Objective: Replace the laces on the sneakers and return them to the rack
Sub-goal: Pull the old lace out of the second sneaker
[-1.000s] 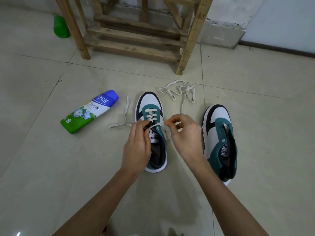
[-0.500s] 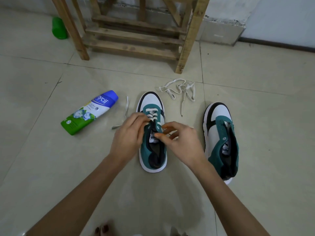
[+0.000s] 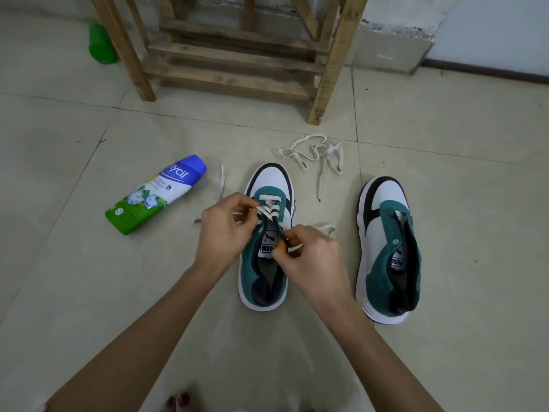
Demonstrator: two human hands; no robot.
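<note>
Two teal, white and black sneakers stand on the tiled floor. The left sneaker (image 3: 266, 257) carries a white lace (image 3: 269, 208) through its lower eyelets. My left hand (image 3: 225, 230) pinches the lace at the shoe's left eyelets. My right hand (image 3: 309, 257) pinches the lace's other end over the tongue. The right sneaker (image 3: 387, 248) has no lace and stands apart to the right. A second loose white lace (image 3: 315, 154) lies tangled on the floor beyond the left sneaker. The wooden rack (image 3: 237, 52) stands at the back.
A blue, white and green bottle (image 3: 154, 194) lies on its side left of the sneakers. A green container (image 3: 101, 44) sits behind the rack's left leg. A wall with a grey base block (image 3: 389, 52) runs along the back right. My toes (image 3: 178, 401) show at the bottom edge.
My left hand moved from the tongue to the left eyelets. My right hand drew the lace end back over the tongue. The view shifted slightly downward.
</note>
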